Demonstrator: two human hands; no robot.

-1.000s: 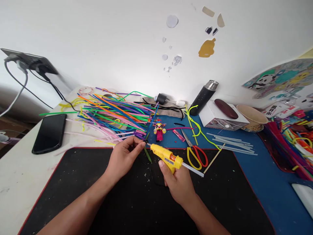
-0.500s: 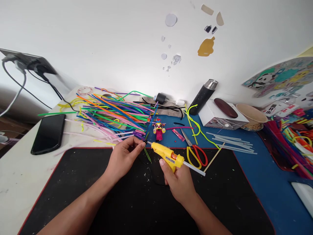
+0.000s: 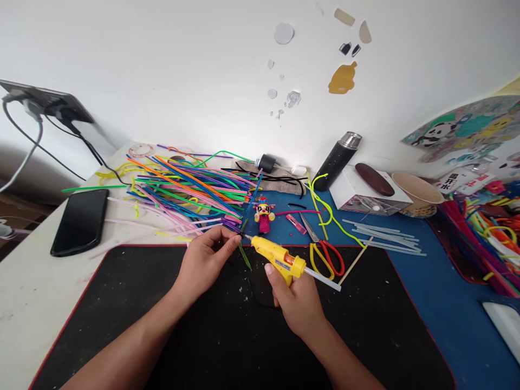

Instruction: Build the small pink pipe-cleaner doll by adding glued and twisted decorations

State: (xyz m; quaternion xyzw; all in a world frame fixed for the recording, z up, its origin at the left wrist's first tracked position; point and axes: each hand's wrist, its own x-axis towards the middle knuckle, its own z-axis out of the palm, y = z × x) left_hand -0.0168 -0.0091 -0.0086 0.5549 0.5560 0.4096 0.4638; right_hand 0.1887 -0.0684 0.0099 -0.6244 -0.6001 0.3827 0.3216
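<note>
My right hand (image 3: 298,303) is wrapped round the handle of a yellow hot glue gun (image 3: 273,253), and a clear glue stick (image 3: 323,279) pokes out of its back end. The gun's nozzle points left, right at the fingertips of my left hand (image 3: 209,260). Those fingers pinch a small black piece (image 3: 242,235), partly hidden; its kind is too small to make out. Just beyond the nozzle stands a little figurine (image 3: 264,216) in a magenta robe with a colourful headdress. Under the fingertips a thin green strip (image 3: 245,257) lies on the black mat (image 3: 219,336).
Colourful pipe cleaners (image 3: 190,187) are heaped at the back left, near a phone (image 3: 80,222). Scissors (image 3: 325,252), loose glue sticks (image 3: 390,238) and a wooden stick (image 3: 355,261) lie to the right. A black thermos (image 3: 339,161), a white box (image 3: 368,189) and a bowl (image 3: 418,192) stand behind.
Almost nothing differs. Both hands and the glue gun keep their places, with the nozzle still at the black piece; the view has shifted very slightly.
</note>
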